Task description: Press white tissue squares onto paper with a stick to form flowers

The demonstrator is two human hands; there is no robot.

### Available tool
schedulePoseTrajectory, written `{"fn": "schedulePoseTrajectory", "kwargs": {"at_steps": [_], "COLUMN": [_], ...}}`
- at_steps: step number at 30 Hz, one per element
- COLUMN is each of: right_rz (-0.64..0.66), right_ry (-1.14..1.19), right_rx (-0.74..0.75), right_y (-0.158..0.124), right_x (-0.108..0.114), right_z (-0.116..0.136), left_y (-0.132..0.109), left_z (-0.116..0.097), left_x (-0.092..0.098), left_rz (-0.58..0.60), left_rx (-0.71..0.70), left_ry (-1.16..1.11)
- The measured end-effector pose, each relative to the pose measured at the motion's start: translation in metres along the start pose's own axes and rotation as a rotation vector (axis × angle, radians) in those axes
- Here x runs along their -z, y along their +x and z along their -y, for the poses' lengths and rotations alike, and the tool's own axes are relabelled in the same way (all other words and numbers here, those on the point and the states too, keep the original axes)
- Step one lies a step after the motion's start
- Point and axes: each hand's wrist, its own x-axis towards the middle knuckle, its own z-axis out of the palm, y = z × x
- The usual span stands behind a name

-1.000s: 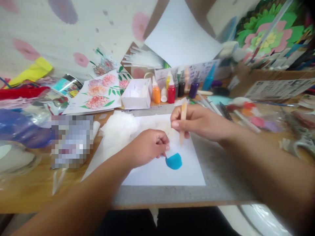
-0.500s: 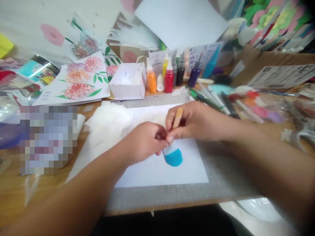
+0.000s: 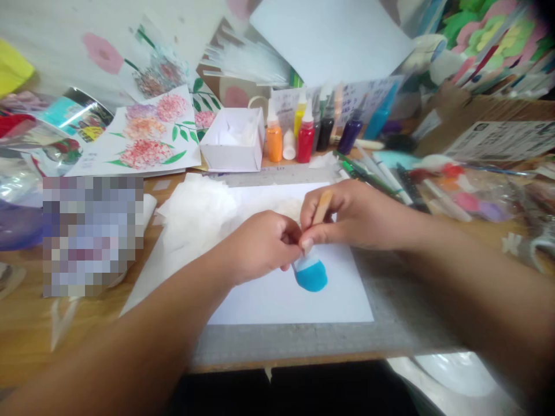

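Near the middle of a white sheet of paper (image 3: 286, 306), my left hand (image 3: 264, 245) is closed, its thumb and fingertips pinching the top of a small rounded piece (image 3: 311, 276). That piece is bright blue below and whitish above; its exact kind I cannot make out. My right hand (image 3: 355, 214) meets it there, thumb and fingertips pressed together at the same spot. A flat wooden stick (image 3: 322, 207) slants up out of my right hand's grip, its lower end hidden by the fingers. Crumpled white tissue (image 3: 195, 214) lies beside my left hand.
Behind the paper stand a white open box (image 3: 232, 156) and several paint bottles, among them an orange one (image 3: 274, 141) and a red one (image 3: 305, 141). Markers (image 3: 385, 176) lie at the right, before a cardboard box (image 3: 498, 127). A flower painting (image 3: 143, 138) rests back left.
The whole view has shifted slightly, so everything sits a little further right. Both hands keep the same pinch on the blue-and-white piece, and the wooden stick stays in the right hand.
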Motion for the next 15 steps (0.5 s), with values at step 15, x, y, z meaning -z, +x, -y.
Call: {"fn": "schedulePoseTrajectory", "kwargs": {"at_steps": [15], "right_rz": [-0.182], "right_ry": [0.168], "right_rx": [0.016], "right_y": [-0.004], "right_x": [0.008], "right_z": [0.01], "left_y": [-0.008], "left_z": [0.004], "left_x": [0.011], "left_rz": [0.061], "left_rx": [-0.14], "left_ry": [-0.139]}}
